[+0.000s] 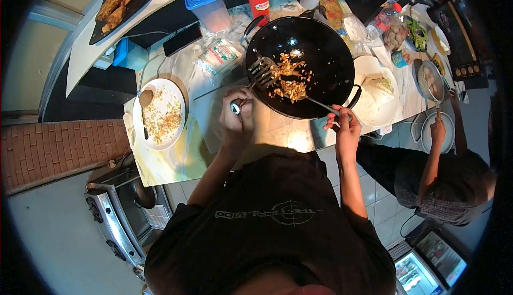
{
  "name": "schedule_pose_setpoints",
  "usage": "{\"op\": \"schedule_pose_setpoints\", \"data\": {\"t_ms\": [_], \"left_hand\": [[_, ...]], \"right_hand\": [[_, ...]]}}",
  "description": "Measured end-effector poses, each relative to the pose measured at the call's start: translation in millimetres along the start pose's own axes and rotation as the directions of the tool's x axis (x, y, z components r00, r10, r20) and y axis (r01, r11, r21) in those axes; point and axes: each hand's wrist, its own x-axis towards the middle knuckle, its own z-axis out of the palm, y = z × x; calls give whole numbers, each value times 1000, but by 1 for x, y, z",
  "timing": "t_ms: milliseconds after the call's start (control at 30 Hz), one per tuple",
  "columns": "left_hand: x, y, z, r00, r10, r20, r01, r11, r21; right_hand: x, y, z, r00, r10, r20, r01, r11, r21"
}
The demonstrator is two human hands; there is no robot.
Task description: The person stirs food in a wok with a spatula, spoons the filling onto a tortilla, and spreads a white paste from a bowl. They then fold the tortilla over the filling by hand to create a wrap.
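Your left hand (pixel 238 116) gripped a slotted spatula (pixel 263 71) and your right hand (pixel 346 127) held a long-handled utensil (pixel 319 103), both reaching into the black wok (pixel 328 49) around the chopped food (pixel 290 87).

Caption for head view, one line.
Left hand holding slotted turner, right hand holding metal utensil, browned food in black wok.

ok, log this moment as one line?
left hand: holds slotted turner | right hand: holds metal utensil | wok: chopped food, both tool heads inside

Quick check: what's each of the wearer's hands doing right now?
Left hand: closed around the handle of a slotted turner.
Right hand: fingers closed on a thin-handled utensil, its head in the food in the wok.
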Motion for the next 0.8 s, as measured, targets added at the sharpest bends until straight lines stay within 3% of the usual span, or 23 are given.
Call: {"op": "schedule_pose_setpoints", "data": {"t_ms": [133,200,333,433,500,600,700,767,800], "left_hand": [[3,4,3,999,33,-10,-33,999,6],[0,9,1,998,-66,6,66,996,-58],[-2,24,-1,994,-111,11,112,992,-66],[-1,25,-1,996,-89,-18,87,991,-100],[2,23,-2,999,40,-26,-39,999,5],[7,30,-6,998,57,0,-56,997,51],[13,32,-7,996,84,31,-86,994,74],[17,38,-4,994,91,58,-97,989,112],[18,40,-1,992,98,84,-110,982,153]], "right_hand": [[-1,1,-1,1000,-9,-21,10,999,38],[0,2,-2,999,-22,-28,23,999,48],[0,4,1,999,-15,-41,17,999,49],[2,6,2,998,-44,-47,45,998,37],[2,7,3,997,-68,-46,69,997,22],[2,5,6,988,-140,-60,139,990,-28],[1,2,13,972,-199,-126,172,965,-196],[2,-1,16,962,-268,-54,201,827,-526],[3,3,16,961,-269,-56,201,827,-525]]}}
